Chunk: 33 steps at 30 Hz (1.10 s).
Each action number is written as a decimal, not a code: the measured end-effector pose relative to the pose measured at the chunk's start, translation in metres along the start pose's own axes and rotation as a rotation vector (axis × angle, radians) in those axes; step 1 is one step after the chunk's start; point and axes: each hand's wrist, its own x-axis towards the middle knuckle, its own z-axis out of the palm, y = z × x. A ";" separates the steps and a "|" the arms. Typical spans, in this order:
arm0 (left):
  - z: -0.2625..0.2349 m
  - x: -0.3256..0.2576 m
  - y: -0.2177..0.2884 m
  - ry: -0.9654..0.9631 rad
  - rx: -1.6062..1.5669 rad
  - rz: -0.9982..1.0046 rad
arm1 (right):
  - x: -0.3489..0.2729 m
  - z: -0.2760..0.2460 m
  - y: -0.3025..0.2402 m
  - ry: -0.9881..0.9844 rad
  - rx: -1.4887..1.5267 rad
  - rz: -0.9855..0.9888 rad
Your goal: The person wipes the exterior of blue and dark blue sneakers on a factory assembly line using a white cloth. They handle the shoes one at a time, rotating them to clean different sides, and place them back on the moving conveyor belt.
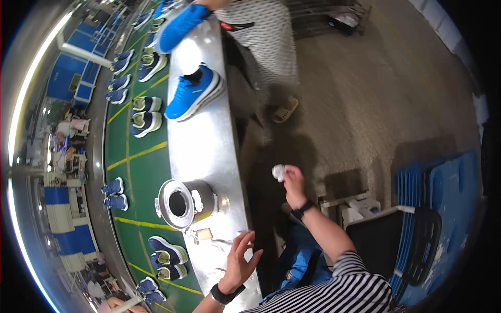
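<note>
My right hand (pixel 294 185) is out over the floor side of the metal ledge, thumb and fingers pinching a crumpled white wad (pixel 278 172) that looks like cloth or tissue. Above the near part of the ledge (pixel 201 151), my left hand (pixel 241 263) holds nothing, its thumb and fingers apart. Close to it lies a small pale yellow block (pixel 204 234), perhaps a sponge. A round silver can (pixel 207 192) with a dark round opening stands just beyond, white scraps stuck at its rim. A blue sneaker (pixel 195 96) rests farther up the ledge.
Left of the ledge runs a green belt (pixel 141 177) with yellow lines, carrying pairs of navy shoes (pixel 146 122). At the far end a person's hand (pixel 213 4) holds another blue sneaker (pixel 180 28). Blue plastic crates (pixel 449 203) and a black chair (pixel 383 237) stand at my right.
</note>
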 end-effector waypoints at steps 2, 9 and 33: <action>-0.008 -0.007 0.008 -0.020 0.040 -0.052 | 0.060 0.050 0.025 0.051 -0.048 -0.189; -0.011 -0.055 0.003 0.063 -0.020 -0.209 | 0.118 0.100 0.075 -0.428 -0.645 -0.212; 0.095 -0.383 -0.010 0.833 -0.289 -0.672 | -0.401 0.206 0.022 -1.966 -0.824 -0.479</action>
